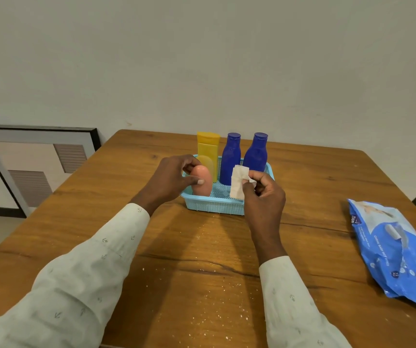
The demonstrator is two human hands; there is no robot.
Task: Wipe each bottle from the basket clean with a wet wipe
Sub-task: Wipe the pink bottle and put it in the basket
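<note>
A light blue plastic basket [214,204] stands on the wooden table, a little beyond its middle. Inside it are a yellow bottle [208,151], two dark blue bottles [230,159] [256,154] and a pink bottle [203,180] at the front left. My left hand [171,180] grips the pink bottle from the left, thumb across its front, with the bottle standing in the basket. My right hand [263,194] pinches a folded white wet wipe [238,180] above the basket's front right part.
A blue pack of wet wipes [398,249] lies at the table's right edge. White crumbs are scattered on the wooden table [202,272] near me. A framed picture [36,162] leans against the wall on the left, beyond the table.
</note>
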